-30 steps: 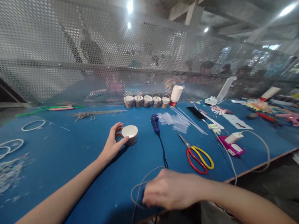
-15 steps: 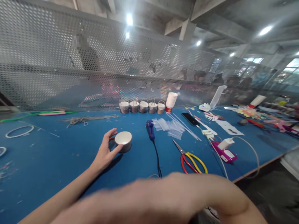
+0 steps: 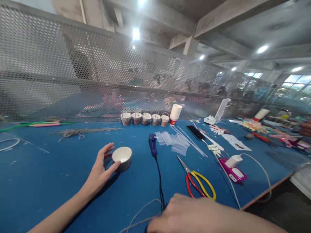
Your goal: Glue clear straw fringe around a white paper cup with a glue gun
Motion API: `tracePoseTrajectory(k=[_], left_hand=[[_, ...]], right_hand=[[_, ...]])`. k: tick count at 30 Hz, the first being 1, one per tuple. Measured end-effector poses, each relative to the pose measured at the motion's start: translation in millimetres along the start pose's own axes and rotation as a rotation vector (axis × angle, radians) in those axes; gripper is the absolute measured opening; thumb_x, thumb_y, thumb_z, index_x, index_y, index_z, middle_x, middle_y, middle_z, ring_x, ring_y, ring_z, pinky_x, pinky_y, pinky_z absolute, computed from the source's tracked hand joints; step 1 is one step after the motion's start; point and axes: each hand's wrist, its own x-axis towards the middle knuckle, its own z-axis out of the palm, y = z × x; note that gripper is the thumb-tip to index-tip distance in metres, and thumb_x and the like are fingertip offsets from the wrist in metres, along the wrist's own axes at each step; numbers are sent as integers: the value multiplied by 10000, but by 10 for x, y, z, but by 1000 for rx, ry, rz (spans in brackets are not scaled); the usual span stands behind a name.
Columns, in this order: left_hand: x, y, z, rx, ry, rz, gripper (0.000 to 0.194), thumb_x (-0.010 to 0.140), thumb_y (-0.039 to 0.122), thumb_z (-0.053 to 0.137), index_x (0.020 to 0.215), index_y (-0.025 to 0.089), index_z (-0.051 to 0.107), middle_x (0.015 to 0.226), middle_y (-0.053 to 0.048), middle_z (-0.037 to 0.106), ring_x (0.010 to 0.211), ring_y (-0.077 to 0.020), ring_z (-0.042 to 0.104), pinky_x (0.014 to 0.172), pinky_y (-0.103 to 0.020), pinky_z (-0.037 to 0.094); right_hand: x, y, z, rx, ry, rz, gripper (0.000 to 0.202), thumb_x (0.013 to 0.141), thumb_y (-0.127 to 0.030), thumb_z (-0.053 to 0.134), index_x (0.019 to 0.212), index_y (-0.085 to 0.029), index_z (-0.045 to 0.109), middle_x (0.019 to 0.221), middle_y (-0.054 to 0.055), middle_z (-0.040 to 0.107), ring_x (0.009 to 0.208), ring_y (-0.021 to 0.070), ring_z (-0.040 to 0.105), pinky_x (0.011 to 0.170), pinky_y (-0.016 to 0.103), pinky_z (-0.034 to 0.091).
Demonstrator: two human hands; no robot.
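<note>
My left hand (image 3: 103, 165) is curved around a small white-lined, grey-sided paper cup (image 3: 123, 165), thumb at the near side and fingers at the far left side. The cup stands upright on the blue table. Across the bottom reaches my right hand (image 3: 179, 213), back upward; its fingers are hidden or cut off. Beside its fingertips run a thin grey cord (image 3: 143, 207) and the black cable of a blue glue gun (image 3: 153, 144). Scissors (image 3: 194, 178) with one red and one yellow handle lie just beyond the right hand, blades half apart.
Several small handled buckets (image 3: 146, 119) line the mesh partition (image 3: 104, 94), beside stacked paper cups (image 3: 175, 113). Clear plastic strips (image 3: 179, 147), a phone (image 3: 195, 132) and a purple power strip (image 3: 232, 171) lie to the right. Grey twine (image 3: 73, 133) lies at back left.
My right hand and forearm have swung down from across the lower middle to the lower right, uncovering a grey cord. The left hand keeps hold of the paper cup. The view has shifted slightly.
</note>
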Motion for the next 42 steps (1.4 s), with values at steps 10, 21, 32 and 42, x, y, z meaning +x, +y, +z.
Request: tracePoseTrajectory(k=[10, 21, 32, 42], left_hand=[[107, -63, -14, -20, 62, -35, 493, 860, 474, 504, 1316, 346, 369, 1383, -70, 463, 1244, -339, 472, 1025, -578, 393], [81, -164, 43, 127, -52, 24, 667, 795, 416, 596, 1380, 282, 303, 1405, -150, 449, 1229, -350, 505, 986, -563, 429], [96, 12, -1, 71, -29, 26, 505, 878, 419, 469, 1358, 344, 331, 1408, -87, 445, 1253, -330, 472, 1010, -594, 394], [157, 895, 214, 175, -82, 540, 318, 813, 224, 565, 1106, 347, 561, 1155, -23, 619, 1042, -264, 609, 893, -473, 514]], right_hand=[[37, 1544, -511, -166, 390, 601, 314, 919, -112, 467, 1211, -178, 562, 1255, 110, 580, 1146, 230, 536, 966, 390, 424], [116, 2290, -583, -321, 443, 862, 293, 922, -317, 550, 1179, -177, 552, 1197, 83, 569, 995, 211, 596, 835, 417, 512], [578, 1937, -380, -183, 345, 665, 279, 921, -314, 554, 1164, -178, 561, 1184, 80, 576, 989, 207, 598, 832, 408, 513], [68, 1441, -518, 141, 664, 656, 194, 925, -184, 458, 896, -135, 644, 847, 34, 672, 785, 142, 626, 712, 265, 501]])
